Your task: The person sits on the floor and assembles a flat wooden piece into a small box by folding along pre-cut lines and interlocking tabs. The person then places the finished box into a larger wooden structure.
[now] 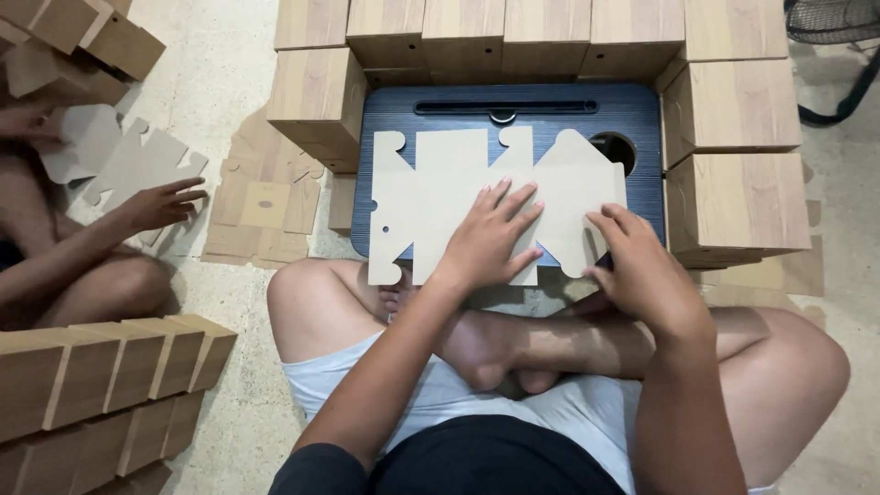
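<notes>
A flat cardboard cutout (pixel 458 197) lies on a dark blue lap desk (pixel 642 110) in front of a person who sits cross-legged on the floor. The left hand (pixel 486 240) rests flat on the middle of the cutout with its fingers spread wide, not gripping. The right hand (pixel 642 266) sits at the cutout's right end, near the desk's near edge, fingers bent down over the cardboard; I cannot tell if it pinches the edge or just presses. The cutout's near edge hangs a little past the desk, over the legs. Folded wood-look boxes (pixel 733 119) crowd the desk at the back and both sides, touching or just beside it, so there is little free room there. More folded boxes (pixel 101 367) are stacked at the left. Flat brown sheets (pixel 261 206) lie on the floor to the left of the desk. Another person's hand (pixel 160 203) rests on a different cutout (pixel 128 160) far left, well apart.
</notes>
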